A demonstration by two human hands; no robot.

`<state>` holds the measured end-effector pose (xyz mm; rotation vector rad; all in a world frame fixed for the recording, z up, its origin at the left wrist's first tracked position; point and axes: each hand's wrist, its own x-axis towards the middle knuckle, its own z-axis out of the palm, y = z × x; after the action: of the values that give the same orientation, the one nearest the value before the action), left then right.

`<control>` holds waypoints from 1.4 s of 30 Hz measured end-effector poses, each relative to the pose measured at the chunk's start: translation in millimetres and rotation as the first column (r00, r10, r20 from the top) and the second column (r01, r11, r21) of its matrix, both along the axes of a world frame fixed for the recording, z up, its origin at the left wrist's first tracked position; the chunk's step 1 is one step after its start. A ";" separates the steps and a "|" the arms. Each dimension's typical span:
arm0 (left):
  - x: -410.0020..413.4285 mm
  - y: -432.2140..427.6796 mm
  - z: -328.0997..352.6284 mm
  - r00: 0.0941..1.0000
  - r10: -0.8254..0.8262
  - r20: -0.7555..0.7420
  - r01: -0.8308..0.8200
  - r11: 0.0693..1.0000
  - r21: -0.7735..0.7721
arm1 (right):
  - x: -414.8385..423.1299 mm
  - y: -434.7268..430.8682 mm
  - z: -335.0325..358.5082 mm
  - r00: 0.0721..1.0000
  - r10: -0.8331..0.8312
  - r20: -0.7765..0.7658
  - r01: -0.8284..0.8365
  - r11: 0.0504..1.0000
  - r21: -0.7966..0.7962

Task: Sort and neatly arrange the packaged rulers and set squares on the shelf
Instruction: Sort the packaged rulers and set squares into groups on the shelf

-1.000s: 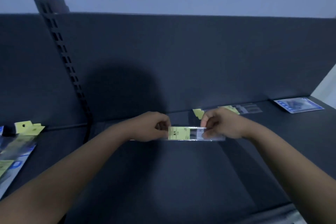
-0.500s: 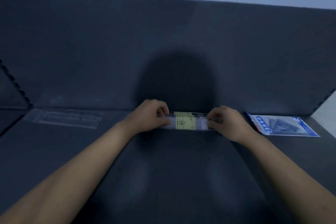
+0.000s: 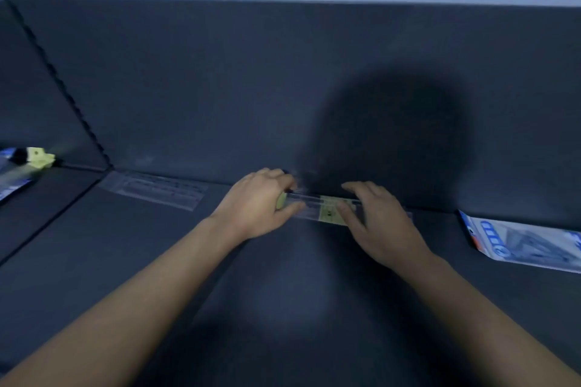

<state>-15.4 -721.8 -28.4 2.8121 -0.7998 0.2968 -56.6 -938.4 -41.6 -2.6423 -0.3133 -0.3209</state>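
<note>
Ruler pack [image 3: 317, 206] lies on the shelf [image 3: 283, 292], against the back panel [image 3: 220, 88]; we judge it light, stiff, slippery. Our left hand [image 3: 257, 201] pinches one end (likely the surest hold), while the straight fingers [image 3: 361, 190] of our right hand [image 3: 377, 223] press it.

Left hand [image 3: 257, 202] pinches one end of the ruler pack [image 3: 329, 214], right hand [image 3: 379, 225] rests flat on it, along the back edge of the shelf [image 3: 283, 298]

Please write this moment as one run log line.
left hand: grips ruler pack | right hand: presses ruler pack | site: rear of shelf
</note>
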 end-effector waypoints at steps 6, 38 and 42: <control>-40.6 82.3 33.2 0.985 0.154 0.076 -0.163 0.977 0.139 | -3.8 103.2 30.1 0.980 0.183 0.073 -0.186 0.982 0.039; 27.3 696.0 21.7 0.842 0.505 -0.190 -0.443 0.848 0.290 | 102.5 726.4 11.4 0.962 0.274 -0.013 -0.274 0.959 -0.065; 58.7 720.2 18.4 0.882 0.376 -0.283 -0.301 0.913 0.274 | 124.1 761.6 6.6 0.970 0.171 -0.172 -0.205 0.957 -0.204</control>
<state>43.3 -1.7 -10.0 3.0828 -0.2731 -0.2327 67.6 -176.7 -35.1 -2.8035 -0.5758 -0.0206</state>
